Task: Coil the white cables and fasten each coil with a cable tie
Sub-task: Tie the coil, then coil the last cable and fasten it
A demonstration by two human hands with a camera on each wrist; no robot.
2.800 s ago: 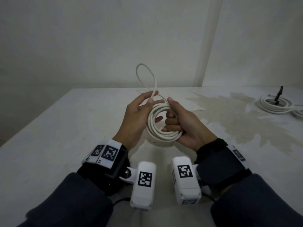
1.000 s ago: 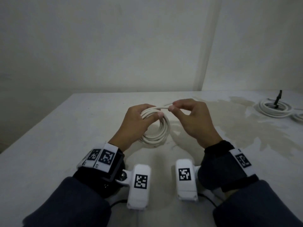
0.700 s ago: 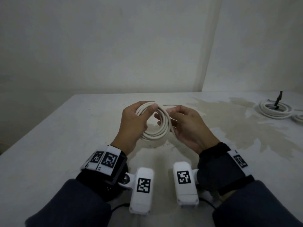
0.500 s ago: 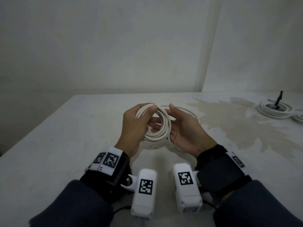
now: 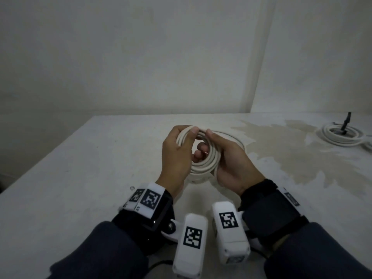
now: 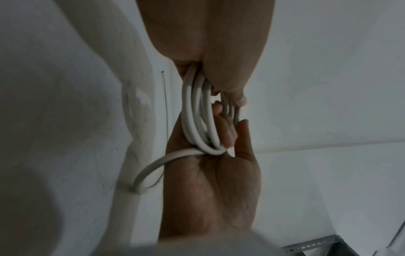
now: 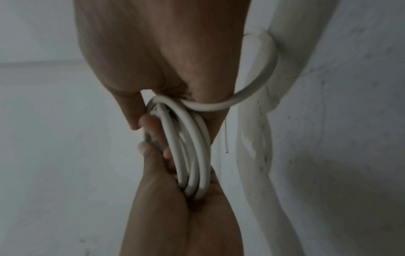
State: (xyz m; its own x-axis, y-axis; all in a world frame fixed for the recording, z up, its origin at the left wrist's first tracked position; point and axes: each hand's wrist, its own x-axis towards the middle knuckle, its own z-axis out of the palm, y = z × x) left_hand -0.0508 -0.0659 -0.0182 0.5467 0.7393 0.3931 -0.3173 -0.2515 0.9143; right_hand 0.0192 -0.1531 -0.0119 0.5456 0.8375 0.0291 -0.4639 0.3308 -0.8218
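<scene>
A white cable coil (image 5: 203,167) hangs upright between both hands above the table (image 5: 96,170). My left hand (image 5: 178,152) grips its left side, thumb over the top turns. My right hand (image 5: 229,166) holds the right side, with the fingers curled through the middle. One loose turn (image 5: 231,136) bulges out behind the right hand. The left wrist view shows the coil (image 6: 197,110) pinched between my left hand (image 6: 219,57) and right hand (image 6: 210,187). The right wrist view shows the coil (image 7: 190,149), the loose turn (image 7: 260,76), my right hand (image 7: 173,58) and left hand (image 7: 164,199).
At the table's far right lies another white coil (image 5: 340,135) with a black tie (image 5: 346,122) sticking up from it. A large brownish stain (image 5: 291,158) covers the right half of the table. A thin dark strand (image 6: 166,107) lies on the table below the hands.
The tall loop that stood above the hands is now wound into the coil. My right hand pulled the strand sideways, then came back to hold the coil's right side.
</scene>
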